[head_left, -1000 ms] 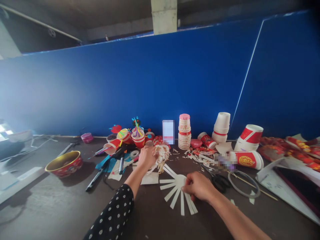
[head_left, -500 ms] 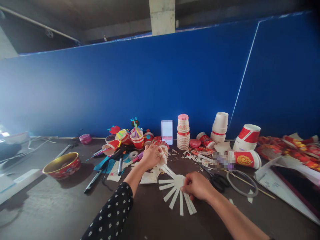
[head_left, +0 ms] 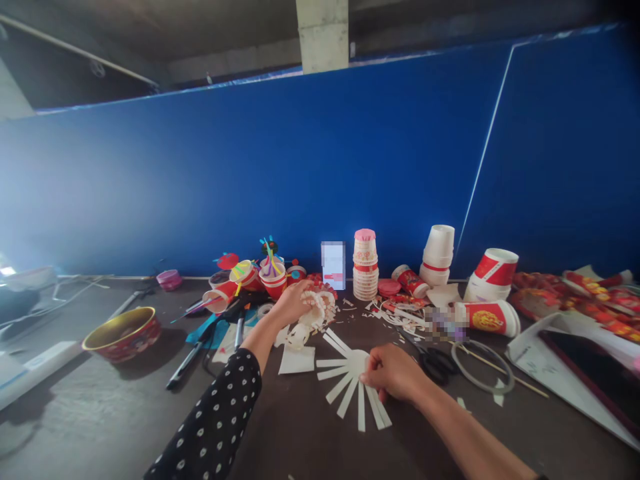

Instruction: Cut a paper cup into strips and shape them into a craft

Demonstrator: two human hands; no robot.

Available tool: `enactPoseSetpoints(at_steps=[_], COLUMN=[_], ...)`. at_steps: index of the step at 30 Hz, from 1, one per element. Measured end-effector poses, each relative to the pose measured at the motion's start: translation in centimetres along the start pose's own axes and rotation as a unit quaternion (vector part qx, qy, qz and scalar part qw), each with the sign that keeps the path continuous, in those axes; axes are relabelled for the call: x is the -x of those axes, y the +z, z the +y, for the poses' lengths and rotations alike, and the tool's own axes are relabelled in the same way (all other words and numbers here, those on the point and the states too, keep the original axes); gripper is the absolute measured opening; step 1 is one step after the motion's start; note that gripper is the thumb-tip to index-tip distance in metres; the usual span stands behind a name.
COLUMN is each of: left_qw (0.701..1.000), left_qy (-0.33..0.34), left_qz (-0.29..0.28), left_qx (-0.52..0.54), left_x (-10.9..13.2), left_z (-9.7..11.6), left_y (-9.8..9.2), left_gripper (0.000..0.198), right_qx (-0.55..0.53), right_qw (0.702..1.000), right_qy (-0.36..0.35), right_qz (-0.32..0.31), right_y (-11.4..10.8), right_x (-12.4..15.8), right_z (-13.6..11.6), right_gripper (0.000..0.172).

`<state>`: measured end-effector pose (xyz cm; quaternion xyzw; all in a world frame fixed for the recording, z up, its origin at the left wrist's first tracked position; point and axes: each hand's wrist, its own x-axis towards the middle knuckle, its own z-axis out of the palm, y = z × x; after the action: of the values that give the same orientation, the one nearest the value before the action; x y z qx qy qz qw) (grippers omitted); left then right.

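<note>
So the white paper cutout (head_left: 357, 363) is lying on the worktop (head_left: 300, 437), right in the middle on the near side. It's a round centre with long strips sticking out, mostly left and toward the near edge. The right hand (head_left: 394, 373) is on its right side, thumb and finger pinched together on the edge of the round bit, covering part of it.

The left hand (head_left: 294, 303) is reaching farther out, just left of a messy heap of curled paper scraps (head_left: 320, 308). Its fingers are bent at the edge of the heap, but honestly I can't tell whether they've got hold of anything. A loose white sheet (head_left: 297, 360) sits near that forearm, left of the cutout.

Right of the right hand there's a pair of black scissors (head_left: 436, 365), then a pale ring (head_left: 483, 368) with a thin stick (head_left: 531, 387) poking through the same spot. Far side has a tall stack of paper cups (head_left: 365, 267), and over on the left is a patterned bowl (head_left: 120, 337) with a gold inside.
</note>
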<state>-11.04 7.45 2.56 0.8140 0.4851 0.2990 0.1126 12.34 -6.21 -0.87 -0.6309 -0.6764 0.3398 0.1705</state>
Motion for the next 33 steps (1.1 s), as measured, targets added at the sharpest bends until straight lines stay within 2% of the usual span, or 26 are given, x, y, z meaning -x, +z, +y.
enactPoseSetpoints(at_steps=[2,5,8,12,17,22,33], left_qw=[1.000,0.999,0.999,0.993,0.991,0.989,0.984], left_qy=[0.001,0.015,0.048,0.093,0.071,0.056,0.017], left_qz=[-0.019,-0.014,-0.015,-0.050,-0.105,-0.126,-0.106], left_qx=[-0.012,-0.029,0.002,0.052,0.037,0.054,0.145], left_x=[-0.3,-0.4,-0.3,-0.7,-1.6,-1.8,-1.0], left_z=[-0.4,-0.5,0.1,1.2,1.8,1.6,1.3], left_y=[0.5,0.8,0.6,0.3,0.7,0.9,1.4], left_gripper=[0.048,0.046,0.049,0.052,0.058,0.066,0.065], right_qx=[0.001,0.000,-0.005,-0.005,-0.025,-0.043,-0.035], right_qw=[1.000,1.000,1.000,1.000,1.000,0.999,0.999], right_qy=[0.005,0.008,0.001,-0.004,-0.006,-0.020,-0.012], right_qz=[-0.003,-0.008,-0.008,-0.003,-0.006,-0.004,-0.010], right_y=[0.0,-0.1,-0.1,-0.2,-0.3,-0.2,-0.2], right_x=[0.0,0.1,0.1,0.2,0.3,0.3,0.2], right_z=[-0.1,-0.1,-0.2,-0.4,-0.5,-0.3,-0.2], right_gripper=[0.017,0.017,0.016,0.013,0.012,0.011,0.014])
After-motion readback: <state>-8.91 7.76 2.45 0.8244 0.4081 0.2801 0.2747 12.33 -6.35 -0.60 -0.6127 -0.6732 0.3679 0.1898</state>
